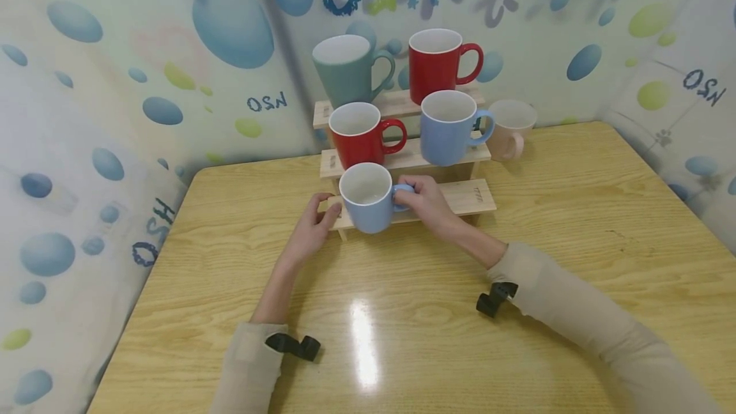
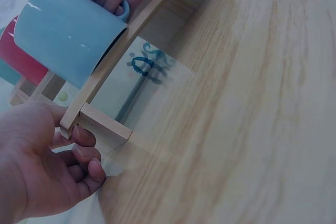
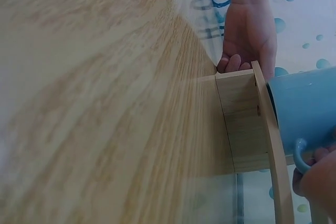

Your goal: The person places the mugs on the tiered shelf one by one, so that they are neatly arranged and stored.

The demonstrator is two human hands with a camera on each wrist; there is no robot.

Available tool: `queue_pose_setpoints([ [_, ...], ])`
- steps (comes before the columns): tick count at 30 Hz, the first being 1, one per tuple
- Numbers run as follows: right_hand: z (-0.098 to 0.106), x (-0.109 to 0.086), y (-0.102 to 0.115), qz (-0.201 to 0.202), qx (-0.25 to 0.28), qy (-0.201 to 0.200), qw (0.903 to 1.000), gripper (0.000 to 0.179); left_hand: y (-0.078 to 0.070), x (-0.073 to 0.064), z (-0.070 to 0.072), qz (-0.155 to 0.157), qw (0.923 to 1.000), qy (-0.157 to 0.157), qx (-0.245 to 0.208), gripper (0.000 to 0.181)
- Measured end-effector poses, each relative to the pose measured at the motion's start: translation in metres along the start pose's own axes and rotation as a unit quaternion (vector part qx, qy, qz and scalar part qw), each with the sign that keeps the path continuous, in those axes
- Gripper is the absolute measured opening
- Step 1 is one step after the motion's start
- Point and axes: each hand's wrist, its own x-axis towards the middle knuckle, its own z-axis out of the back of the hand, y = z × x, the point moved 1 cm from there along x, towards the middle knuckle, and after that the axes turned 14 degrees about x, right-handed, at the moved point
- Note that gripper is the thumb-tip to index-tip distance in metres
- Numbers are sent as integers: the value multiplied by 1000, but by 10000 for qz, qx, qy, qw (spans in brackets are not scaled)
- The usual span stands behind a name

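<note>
A light blue mug (image 1: 370,216) stands upright at the left part of the lowest step of a wooden tiered rack (image 1: 468,197). My right hand (image 1: 428,203) pinches this mug's handle from the right, seen also in the right wrist view, where the hand (image 3: 318,179) is partly cut off by the frame edge. At the left end of the same step my left hand (image 1: 310,225) grips the board. In the left wrist view, the left hand's thumb side (image 2: 47,145) meets the board end, fingers curled beneath it.
On the middle step stand a red mug (image 1: 353,139) and a blue mug (image 1: 445,136). The top step bears a green mug (image 1: 345,75) and a red mug (image 1: 434,69). A pale pink mug (image 1: 512,123) is on the table (image 1: 575,241) behind the rack's right side, near the patterned backdrop (image 1: 230,101).
</note>
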Motion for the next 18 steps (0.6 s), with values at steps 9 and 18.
queue_pose_setpoints([
  [9, -5, 2, -2, 87, -26, -36, 10000, 25, 0, 0, -1, -35, 10000, 22, -24, 49],
  [18, -2, 1, 5, -477, -87, 241, 9985, 20, -3, 0, 0, -19, 10000, 44, -65, 45],
])
